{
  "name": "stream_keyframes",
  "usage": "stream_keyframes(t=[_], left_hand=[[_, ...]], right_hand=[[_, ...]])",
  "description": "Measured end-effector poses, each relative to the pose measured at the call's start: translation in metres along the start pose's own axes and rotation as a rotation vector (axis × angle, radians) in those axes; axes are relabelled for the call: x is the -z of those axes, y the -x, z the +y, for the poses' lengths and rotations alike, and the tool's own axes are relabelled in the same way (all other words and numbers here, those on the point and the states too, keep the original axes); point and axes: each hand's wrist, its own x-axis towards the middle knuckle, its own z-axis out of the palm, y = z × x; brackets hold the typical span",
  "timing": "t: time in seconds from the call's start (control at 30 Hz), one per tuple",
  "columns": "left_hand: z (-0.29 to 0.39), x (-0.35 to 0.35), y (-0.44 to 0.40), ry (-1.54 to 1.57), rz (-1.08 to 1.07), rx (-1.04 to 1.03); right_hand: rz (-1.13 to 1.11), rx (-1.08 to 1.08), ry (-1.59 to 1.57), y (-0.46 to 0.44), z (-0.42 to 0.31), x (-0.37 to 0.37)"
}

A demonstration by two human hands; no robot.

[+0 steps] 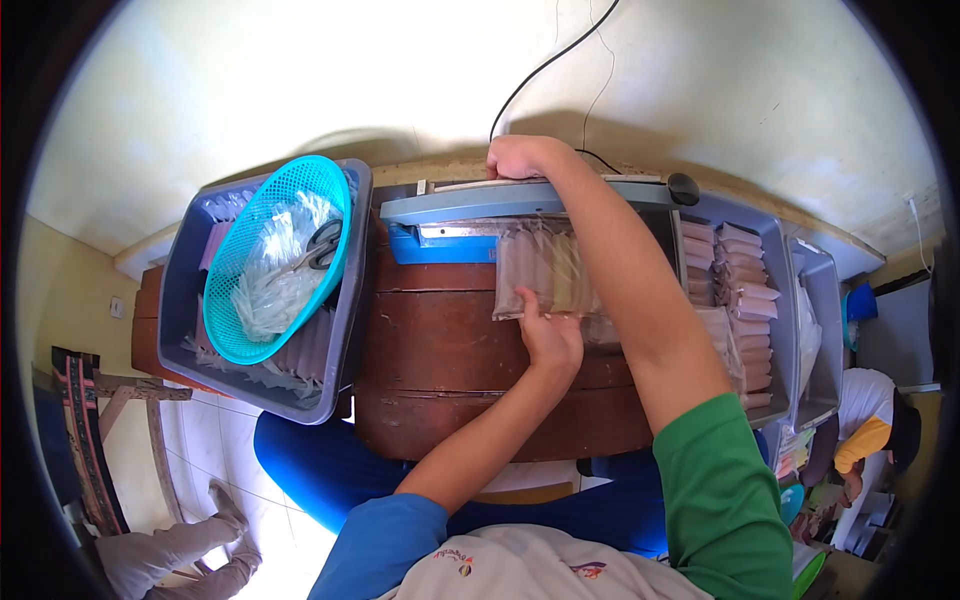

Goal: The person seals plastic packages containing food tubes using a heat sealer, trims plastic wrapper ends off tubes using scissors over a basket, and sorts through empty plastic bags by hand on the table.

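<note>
Turquoise basket (pixel 222 280) with scissors (pixel 322 256) tops a grey tub (pixel 358 215) beside the sealer (pixel 450 208).

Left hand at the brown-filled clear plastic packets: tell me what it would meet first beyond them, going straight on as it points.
Past the packets, the left hand would probably meet the long grey bar with a round black knob. Depth is unclear, so it might slip beneath instead.

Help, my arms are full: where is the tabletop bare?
Bare tabletop lies between the left tub and left hand, nearer than the blue machine; also along the near edge, between the forearms. Crowded: around the held packets, and in that tub, under its basket.
</note>
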Motion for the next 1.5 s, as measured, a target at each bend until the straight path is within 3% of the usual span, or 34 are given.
stream_keyframes(t=[0.4,0.47,0.6,0.67,0.87,1.17,1.4,1.5], left_hand=[[0.001,-0.013,0.004,-0.016,0.013,-0.025],[0.001,-0.014,0.004,-0.023,0.004,-0.027],[0.002,-0.012,0.003,0.004,-0.028,0.006],[0.002,-0.014,0.002,0.011,-0.009,-0.003],[0.000,-0.017,0.000,-0.015,-0.076,-0.039],[-0.001,-0.017,-0.002,0.029,-0.062,-0.034],[-0.002,-0.017,-0.003,0.033,-0.041,-0.045],[-0.002,-0.014,-0.004,0.049,-0.069,-0.044]], right_hand=[[0.243,0.136,-0.227,0.018,0.016,-0.002],[0.577,0.261,-0.166,0.047,0.019,0.000],[0.756,0.174,-0.173,0.123,0.026,-0.001],[1.022,0.112,-0.100,0.153,0.037,-0.010],[1.287,-0.044,0.132,0.197,0.061,-0.059],[1.252,-0.320,0.333,0.205,0.058,-0.081],[1.207,-0.366,0.359,0.204,0.059,-0.104],[1.068,-0.456,0.356,0.202,0.066,-0.114]])
